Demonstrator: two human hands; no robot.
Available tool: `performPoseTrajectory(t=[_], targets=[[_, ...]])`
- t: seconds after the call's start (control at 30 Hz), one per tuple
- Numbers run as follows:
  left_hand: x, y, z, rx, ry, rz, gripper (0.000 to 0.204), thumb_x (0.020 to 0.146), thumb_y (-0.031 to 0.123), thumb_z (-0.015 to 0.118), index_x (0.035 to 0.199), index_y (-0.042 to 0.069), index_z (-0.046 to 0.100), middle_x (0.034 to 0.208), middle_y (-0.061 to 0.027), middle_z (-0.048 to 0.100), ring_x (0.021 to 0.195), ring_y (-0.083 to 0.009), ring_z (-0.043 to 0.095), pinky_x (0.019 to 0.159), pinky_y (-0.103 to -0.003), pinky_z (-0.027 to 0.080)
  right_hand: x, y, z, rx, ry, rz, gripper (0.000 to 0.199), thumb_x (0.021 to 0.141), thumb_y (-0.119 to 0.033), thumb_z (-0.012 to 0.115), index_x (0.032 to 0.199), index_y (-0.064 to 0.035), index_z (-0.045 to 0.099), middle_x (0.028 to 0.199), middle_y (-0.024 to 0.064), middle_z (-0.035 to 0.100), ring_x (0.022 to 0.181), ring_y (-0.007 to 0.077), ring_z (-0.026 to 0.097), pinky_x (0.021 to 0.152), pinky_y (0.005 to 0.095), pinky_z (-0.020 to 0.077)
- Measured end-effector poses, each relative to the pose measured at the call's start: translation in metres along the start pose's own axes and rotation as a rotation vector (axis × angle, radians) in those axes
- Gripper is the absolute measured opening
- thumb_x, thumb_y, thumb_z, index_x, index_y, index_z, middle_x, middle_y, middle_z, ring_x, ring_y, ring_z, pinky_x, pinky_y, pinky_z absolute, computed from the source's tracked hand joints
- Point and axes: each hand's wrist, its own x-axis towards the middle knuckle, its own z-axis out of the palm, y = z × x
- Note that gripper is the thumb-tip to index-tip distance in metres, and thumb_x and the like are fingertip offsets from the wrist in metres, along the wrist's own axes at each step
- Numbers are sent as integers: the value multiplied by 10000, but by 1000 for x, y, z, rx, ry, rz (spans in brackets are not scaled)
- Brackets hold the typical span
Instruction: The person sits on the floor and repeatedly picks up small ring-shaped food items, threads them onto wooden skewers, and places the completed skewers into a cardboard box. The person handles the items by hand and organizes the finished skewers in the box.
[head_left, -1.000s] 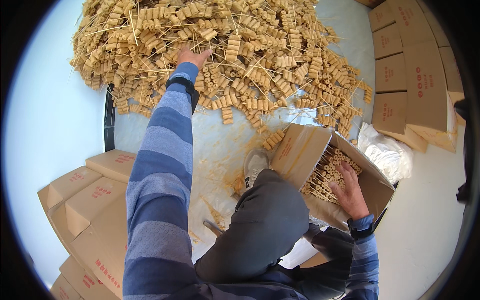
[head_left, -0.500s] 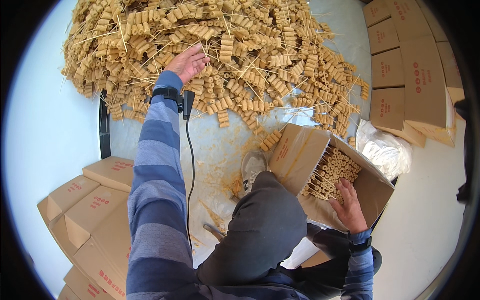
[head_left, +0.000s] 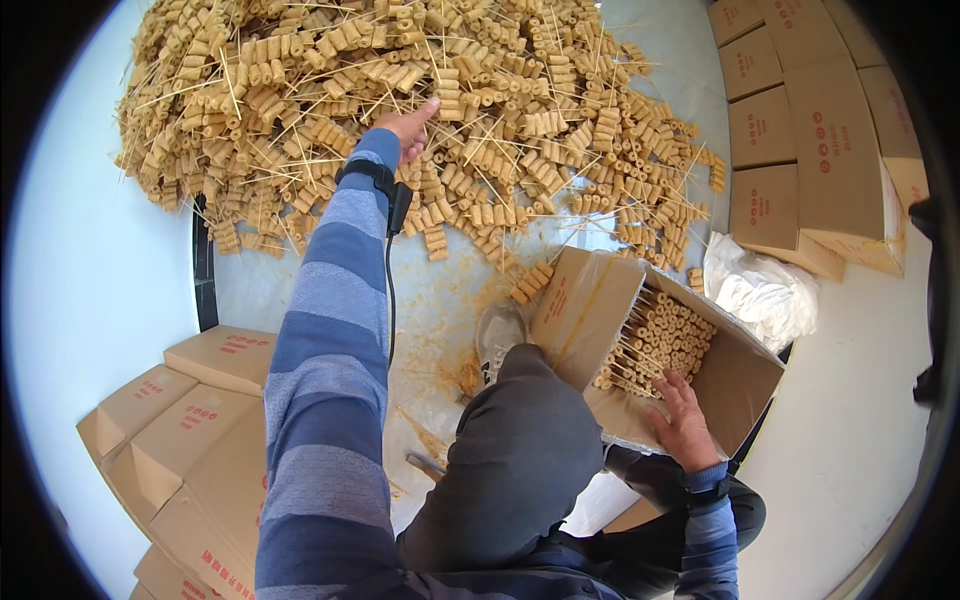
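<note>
Left grip (head_left: 408, 132) reaches the skewer heap (head_left: 270, 75), one digit extended — whether it pinches anything, I cannot tell; right grip (head_left: 686, 424) spreads loosely at the open carton (head_left: 742, 385). Likely gathering; next calls for pinching sticks cleanly.

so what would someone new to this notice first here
The big heap of tan skewered rolls across the top would probably catch the eye first. Next come the open carton right of centre, packed skewers inside, and the crumpled white plastic between it and the cartons stacked at right.
</note>
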Motion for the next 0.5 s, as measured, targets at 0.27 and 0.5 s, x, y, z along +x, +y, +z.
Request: performPoseTrajectory(t=[0.27,0.5], targets=[[-16,-9,-6,-72,-19,56,362,1032,348,522,913,35,657,724,-27,645,504,-104,512,418,-265,419,-6,-2,-4,19,72,-22,411,892,-140,707,1276,-38,602,1394,228,525,1266,408,516,1059,440,449],[-104,21,-42,-196,-89,177,285,1041,300,471,986,53,601,796,-36,621,545,-90,488,449,-254,376,-19,-13,-14,29,161,-73,400,904,-142,697,1278,-37,600,1398,222,525,1275,408,511,1057,443,451]])
